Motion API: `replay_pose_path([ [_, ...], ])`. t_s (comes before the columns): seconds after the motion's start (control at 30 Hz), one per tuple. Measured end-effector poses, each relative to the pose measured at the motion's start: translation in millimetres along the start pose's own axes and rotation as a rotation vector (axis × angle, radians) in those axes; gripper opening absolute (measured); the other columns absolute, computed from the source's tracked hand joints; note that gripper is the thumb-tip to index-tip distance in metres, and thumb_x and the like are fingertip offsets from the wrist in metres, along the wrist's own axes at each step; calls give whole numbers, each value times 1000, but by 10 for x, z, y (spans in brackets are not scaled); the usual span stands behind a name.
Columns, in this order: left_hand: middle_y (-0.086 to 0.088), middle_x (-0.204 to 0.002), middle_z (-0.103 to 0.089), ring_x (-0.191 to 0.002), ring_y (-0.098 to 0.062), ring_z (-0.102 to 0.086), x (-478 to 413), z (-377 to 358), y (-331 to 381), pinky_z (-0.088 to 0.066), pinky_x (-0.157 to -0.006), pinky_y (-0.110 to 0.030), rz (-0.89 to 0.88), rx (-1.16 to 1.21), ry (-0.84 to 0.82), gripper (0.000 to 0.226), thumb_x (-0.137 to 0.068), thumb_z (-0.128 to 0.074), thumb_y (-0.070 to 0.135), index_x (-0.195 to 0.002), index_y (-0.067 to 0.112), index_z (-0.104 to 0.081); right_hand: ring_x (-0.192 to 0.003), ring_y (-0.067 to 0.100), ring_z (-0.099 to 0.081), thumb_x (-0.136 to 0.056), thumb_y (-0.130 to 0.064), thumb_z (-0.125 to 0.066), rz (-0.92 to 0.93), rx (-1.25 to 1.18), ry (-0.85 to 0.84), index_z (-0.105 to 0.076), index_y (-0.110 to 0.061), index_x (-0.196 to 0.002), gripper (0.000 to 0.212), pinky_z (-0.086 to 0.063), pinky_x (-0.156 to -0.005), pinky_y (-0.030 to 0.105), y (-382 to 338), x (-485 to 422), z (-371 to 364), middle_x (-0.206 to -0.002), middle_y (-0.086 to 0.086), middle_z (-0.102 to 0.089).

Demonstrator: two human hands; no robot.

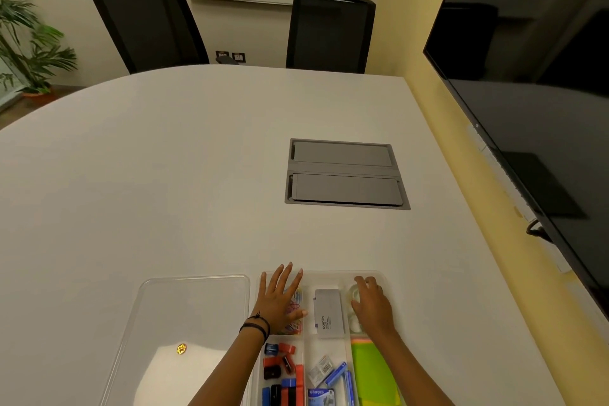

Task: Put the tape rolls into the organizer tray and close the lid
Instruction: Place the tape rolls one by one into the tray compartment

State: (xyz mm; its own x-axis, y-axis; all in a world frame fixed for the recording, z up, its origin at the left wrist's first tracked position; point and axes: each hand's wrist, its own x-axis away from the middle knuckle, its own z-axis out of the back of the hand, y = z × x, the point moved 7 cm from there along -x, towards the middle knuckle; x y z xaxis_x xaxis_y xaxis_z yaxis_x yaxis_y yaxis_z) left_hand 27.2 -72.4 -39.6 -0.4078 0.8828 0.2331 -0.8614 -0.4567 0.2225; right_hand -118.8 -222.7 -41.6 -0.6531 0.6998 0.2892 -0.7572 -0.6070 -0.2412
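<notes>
A clear organizer tray [329, 274] with several compartments lies at the table's near edge. My left hand [280, 301] rests flat, fingers spread, over the far-left compartment of coloured paper clips. My right hand [370, 303] is in the far-right compartment, fingers curled on a clear tape roll [354, 292]. A second clear tape roll [356, 325] shows just below that hand. The clear lid [184, 316] lies flat on the table to the left of the tray, separate from it.
A grey stapler box [329, 313] sits in the tray's middle compartment, with sharpeners, erasers, staple boxes and green sticky notes [372, 372] nearer me. A grey cable hatch [344, 173] is set into the table. A large screen [527, 76] hangs at right.
</notes>
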Motion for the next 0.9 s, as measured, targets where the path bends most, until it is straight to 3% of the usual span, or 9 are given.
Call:
replay_pose_path([
  [0.07,-12,-156,11,-143,-35,7,-34,-127,-37,9,-112,-59,-2,40,-90,102,-85,-42,65,-99,51,58,-128,22,-42,-97,-16,-42,9,-24,48,-30,-11,-142,47,-46,-97,28,69,72,51,-146,9,-35],
  [0.2,-11,-156,16,-143,-31,12,-66,-173,-50,20,-111,-52,-3,42,-79,99,-85,-39,65,-95,52,59,-110,21,-56,-95,-5,-36,-33,-21,46,-39,-9,-132,38,-45,-74,27,188,194,65,-128,10,-53],
  [0.3,-12,-156,15,-143,-32,11,-65,-171,-49,10,-113,-56,-6,27,-82,99,-85,-38,65,-94,51,60,-92,25,-65,-92,-2,-37,-36,-39,-3,-42,-9,-129,38,-36,-62,25,208,273,9,-106,13,-66],
  [0.6,-12,-156,14,-143,-33,11,-42,-139,-33,8,-113,-57,-3,29,-77,101,-87,-41,62,-92,53,59,-88,26,-67,-90,1,-40,-108,-130,3,-44,-12,-129,41,-38,-59,27,122,392,-36,-101,13,-69],
  [0.67,-13,-156,14,-143,-34,10,-42,-151,-24,8,-113,-57,0,30,-89,94,-86,-42,62,-100,59,51,-88,26,-67,-91,-1,-42,-94,-158,-18,-46,-12,-128,39,-42,-61,28,69,403,-54,-101,13,-70],
  [0.73,-13,-156,13,-143,-33,10,-46,-167,-31,7,-113,-57,12,27,-101,84,-86,-41,63,-116,48,36,-87,26,-67,-93,-4,-42,-45,-206,-20,-48,-12,-126,35,-42,-62,27,-1,409,-50,-99,14,-71],
  [0.8,-12,-156,13,-143,-32,10,-57,-182,-45,7,-113,-57,20,28,-104,81,-86,-41,64,-119,43,30,-87,25,-67,-93,-6,-43,10,-227,-13,-53,-11,-121,30,-40,-62,23,-50,418,-33,-96,14,-72],
  [0.9,-12,-156,13,-143,-33,10,-56,-173,-39,8,-113,-57,2,39,-87,89,-86,-42,63,-108,55,45,-88,25,-66,-92,-2,-44,-44,-249,73,-59,-8,-108,23,-47,-66,31,16,426,50,-96,13,-70],
])
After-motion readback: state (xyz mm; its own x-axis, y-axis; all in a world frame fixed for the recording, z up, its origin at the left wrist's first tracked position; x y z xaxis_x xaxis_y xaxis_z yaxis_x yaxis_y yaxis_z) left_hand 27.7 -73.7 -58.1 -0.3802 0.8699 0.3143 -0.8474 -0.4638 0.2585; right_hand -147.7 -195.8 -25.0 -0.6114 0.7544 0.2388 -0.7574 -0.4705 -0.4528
